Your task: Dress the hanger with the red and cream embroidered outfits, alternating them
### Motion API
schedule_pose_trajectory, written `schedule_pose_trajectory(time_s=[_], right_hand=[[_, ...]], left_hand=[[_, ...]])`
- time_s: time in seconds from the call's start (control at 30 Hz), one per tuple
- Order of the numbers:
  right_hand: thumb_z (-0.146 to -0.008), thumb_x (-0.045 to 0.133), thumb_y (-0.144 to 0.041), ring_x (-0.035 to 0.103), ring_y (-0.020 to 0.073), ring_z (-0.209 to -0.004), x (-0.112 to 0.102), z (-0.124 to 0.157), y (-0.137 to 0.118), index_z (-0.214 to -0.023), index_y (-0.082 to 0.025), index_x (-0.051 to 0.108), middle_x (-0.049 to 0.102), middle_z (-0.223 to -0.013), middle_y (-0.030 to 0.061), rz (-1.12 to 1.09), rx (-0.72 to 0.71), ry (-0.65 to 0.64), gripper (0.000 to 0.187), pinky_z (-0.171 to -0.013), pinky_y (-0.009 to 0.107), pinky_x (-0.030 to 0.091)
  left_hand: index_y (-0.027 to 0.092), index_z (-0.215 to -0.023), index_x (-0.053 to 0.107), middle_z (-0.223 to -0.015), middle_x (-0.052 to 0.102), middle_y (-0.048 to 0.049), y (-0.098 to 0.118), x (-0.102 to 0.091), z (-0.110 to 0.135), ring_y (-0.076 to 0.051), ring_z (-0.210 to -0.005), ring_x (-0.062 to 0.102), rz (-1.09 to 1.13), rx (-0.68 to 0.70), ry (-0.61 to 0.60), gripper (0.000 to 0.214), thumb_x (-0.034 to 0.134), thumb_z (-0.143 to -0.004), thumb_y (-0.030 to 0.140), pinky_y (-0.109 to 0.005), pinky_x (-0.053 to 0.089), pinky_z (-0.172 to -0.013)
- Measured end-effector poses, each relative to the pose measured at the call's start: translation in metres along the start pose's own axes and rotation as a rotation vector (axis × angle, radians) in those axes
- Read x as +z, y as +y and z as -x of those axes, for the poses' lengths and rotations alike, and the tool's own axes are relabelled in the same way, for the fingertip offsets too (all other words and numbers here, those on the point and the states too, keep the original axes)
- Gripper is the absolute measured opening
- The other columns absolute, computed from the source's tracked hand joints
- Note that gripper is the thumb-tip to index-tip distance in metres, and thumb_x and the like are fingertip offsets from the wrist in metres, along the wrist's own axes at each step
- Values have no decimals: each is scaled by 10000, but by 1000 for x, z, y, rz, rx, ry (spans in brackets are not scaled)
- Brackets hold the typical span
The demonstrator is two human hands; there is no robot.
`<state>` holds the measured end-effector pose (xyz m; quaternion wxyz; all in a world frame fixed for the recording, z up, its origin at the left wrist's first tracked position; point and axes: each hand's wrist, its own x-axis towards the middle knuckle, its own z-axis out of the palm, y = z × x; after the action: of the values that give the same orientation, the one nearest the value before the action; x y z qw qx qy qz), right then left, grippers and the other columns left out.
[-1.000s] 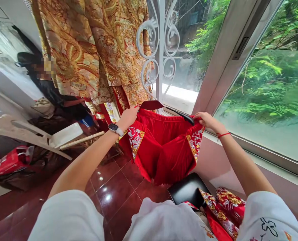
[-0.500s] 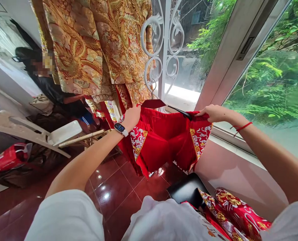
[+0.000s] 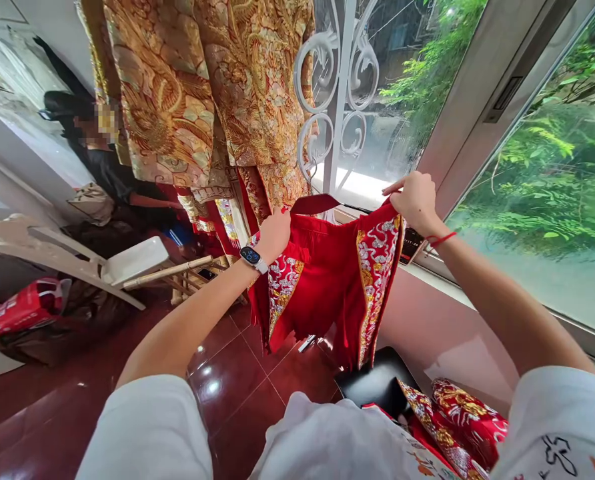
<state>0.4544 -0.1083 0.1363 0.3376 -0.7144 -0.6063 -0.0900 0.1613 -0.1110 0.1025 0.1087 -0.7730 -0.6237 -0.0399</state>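
Note:
A red embroidered garment [image 3: 327,280] hangs in front of me on a dark red hanger [image 3: 316,203], whose hook sits by the white scrolled window grille [image 3: 337,100]. My left hand [image 3: 273,233], with a smartwatch on its wrist, is closed on the garment's left top edge beside the hanger. My right hand [image 3: 415,200], with a red thread on its wrist, pinches the garment's right top edge and holds it up against the window frame. The embroidered side panels hang folded inward.
A gold embroidered robe [image 3: 202,100] hangs at the left of the grille. A person in black [image 3: 107,173] sits behind it, near a white folding chair [image 3: 87,260] and a red bag [image 3: 22,310]. A black stool [image 3: 377,383] and red embroidered cloth [image 3: 457,417] lie below me.
My right hand has risen and moved left, lifting the garment's right edge and folding it inward. The garment now hangs narrower. My left hand has kept its hold.

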Motion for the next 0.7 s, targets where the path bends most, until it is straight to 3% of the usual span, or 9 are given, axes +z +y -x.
schedule_pose_trajectory(time_s=[0.13, 0.27, 0.37, 0.47, 0.6, 0.7], right_hand=[[-793, 496, -28, 683, 244, -961, 0, -25, 4, -1063, -37, 779, 759, -990, 196, -59, 156, 118, 391, -901, 379, 505], [-795, 493, -26, 664, 182, -906, -7, -37, 23, -1043, 1, 778, 758, -978, 227, -66, 170, 86, 379, -816, 303, 471], [-777, 469, -4, 640, 140, -837, -11, -34, 23, -1017, 44, 772, 756, -915, 245, -74, 158, 69, 390, -735, 269, 446], [-741, 439, 24, 621, 93, -729, -15, -26, 1, -991, 78, 761, 759, -855, 224, -198, 70, 36, 412, -686, 243, 444], [-689, 401, 61, 632, 68, -671, -22, -19, -47, -933, 63, 764, 767, -845, 166, -477, -81, 14, 437, -640, 210, 463], [-689, 392, 71, 679, 96, -739, -15, -8, -68, -881, 15, 769, 763, -824, 102, -541, -274, -154, 427, -689, 223, 514]], left_hand=[[54, -1309, 566, -1317, 561, -247, 1, 2, -3, -323, -1089, 709, 34, -12, 4, 425, 310, -971, 24, -423, 590, -900], [63, -1311, 568, -1327, 558, -240, -3, 2, -3, -301, -1066, 716, 41, 8, -5, 428, 310, -973, 21, -411, 592, -895], [58, -1316, 565, -1356, 539, -245, -4, -1, 0, -306, -1053, 719, 20, 10, -12, 425, 313, -976, 28, -416, 592, -886], [48, -1311, 569, -1378, 523, -260, 1, -5, 2, -314, -1061, 717, 3, -4, -28, 416, 323, -977, 29, -417, 589, -884], [42, -1274, 594, -1285, 586, -235, 9, -7, 1, -307, -1073, 713, -3, 1, -63, 399, 328, -978, 17, -392, 584, -892], [46, -1288, 587, -1260, 593, -226, 9, -2, 0, -295, -1065, 714, 3, -1, -50, 400, 330, -983, 18, -376, 581, -894]])
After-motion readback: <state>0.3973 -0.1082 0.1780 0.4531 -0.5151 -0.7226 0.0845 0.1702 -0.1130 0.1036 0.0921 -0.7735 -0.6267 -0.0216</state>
